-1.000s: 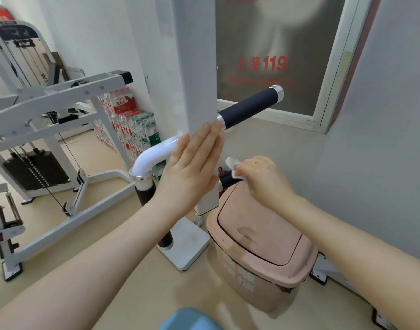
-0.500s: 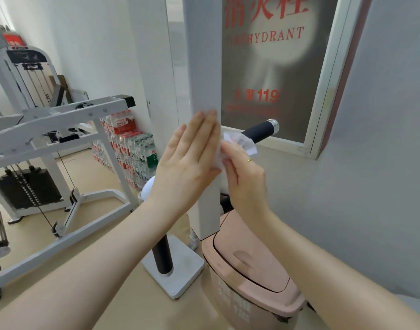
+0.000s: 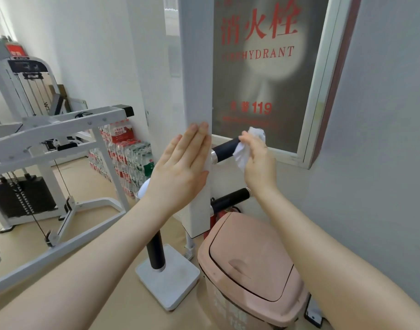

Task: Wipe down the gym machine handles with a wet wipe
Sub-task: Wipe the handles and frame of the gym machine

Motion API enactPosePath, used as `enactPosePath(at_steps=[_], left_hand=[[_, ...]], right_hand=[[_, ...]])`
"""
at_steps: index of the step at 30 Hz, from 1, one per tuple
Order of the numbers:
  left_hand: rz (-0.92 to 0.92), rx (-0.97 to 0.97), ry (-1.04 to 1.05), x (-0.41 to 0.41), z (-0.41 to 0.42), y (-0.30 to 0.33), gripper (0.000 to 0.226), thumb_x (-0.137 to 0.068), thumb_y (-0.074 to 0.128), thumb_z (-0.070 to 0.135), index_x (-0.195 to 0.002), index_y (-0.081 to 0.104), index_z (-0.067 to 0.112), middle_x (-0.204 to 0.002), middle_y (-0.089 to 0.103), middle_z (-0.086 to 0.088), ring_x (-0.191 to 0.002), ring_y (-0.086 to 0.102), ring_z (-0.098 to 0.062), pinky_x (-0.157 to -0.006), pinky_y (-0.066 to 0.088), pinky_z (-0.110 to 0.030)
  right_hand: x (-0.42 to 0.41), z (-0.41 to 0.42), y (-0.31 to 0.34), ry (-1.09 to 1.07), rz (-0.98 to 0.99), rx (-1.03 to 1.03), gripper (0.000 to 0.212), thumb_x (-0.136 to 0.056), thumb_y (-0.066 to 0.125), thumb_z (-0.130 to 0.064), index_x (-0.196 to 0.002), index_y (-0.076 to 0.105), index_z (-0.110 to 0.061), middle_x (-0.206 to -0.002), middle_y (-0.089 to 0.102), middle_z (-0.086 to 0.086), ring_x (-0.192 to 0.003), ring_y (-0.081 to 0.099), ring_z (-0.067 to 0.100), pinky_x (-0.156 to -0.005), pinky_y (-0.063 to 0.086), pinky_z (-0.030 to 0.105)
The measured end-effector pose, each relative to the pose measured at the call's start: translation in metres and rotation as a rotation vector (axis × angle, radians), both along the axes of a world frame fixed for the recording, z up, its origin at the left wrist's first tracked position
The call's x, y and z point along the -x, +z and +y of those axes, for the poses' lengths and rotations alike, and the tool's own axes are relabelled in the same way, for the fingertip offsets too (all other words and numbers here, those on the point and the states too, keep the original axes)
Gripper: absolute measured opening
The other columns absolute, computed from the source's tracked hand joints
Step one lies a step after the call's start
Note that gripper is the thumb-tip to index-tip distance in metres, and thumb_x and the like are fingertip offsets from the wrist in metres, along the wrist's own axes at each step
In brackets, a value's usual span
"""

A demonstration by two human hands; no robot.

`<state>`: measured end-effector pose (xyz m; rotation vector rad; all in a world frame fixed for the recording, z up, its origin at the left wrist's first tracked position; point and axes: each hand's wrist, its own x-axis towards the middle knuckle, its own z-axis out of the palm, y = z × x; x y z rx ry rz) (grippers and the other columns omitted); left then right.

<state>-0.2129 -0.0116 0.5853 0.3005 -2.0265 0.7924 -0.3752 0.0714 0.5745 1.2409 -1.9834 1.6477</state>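
Note:
A white upright post (image 3: 195,67) of the gym machine stands in front of me. My left hand (image 3: 180,170) presses flat against its side, fingers straight. A dark padded upper handle (image 3: 224,150) sticks out to the right of the post. My right hand (image 3: 257,158) wraps a crumpled white wet wipe (image 3: 243,153) around the outer part of that handle, hiding its end. A second dark lower handle (image 3: 230,198) projects below it. A third dark grip (image 3: 155,253) hangs down left of the post, under my left arm.
A pink lidded bin (image 3: 249,265) stands right below the handles. A white base plate (image 3: 168,282) lies on the floor. A white weight machine (image 3: 49,144) fills the left. Packs of water bottles (image 3: 130,160) stand by the wall. A fire hydrant cabinet (image 3: 270,75) is behind.
My right hand rose from near the lower handle, carrying the wipe, and now grips the upper handle further out. My left hand stays flat on the post. The view tilted upward.

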Motion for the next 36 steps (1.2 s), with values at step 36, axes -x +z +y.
enactPosePath(at_steps=[36], left_hand=[[0.006, 0.000, -0.079, -0.004, 0.005, 0.005, 0.050, -0.075, 0.055, 0.006, -0.124, 0.056, -0.001, -0.139, 0.046, -0.014, -0.132, 0.035, -0.025, -0.110, 0.026, -0.036]], right_hand=[[-0.007, -0.010, 0.058, 0.239, 0.573, -0.642, 0.025, -0.083, 0.039, -0.002, -0.082, 0.059, -0.016, -0.086, 0.064, -0.005, -0.082, 0.055, 0.019, -0.066, 0.044, 0.034]])
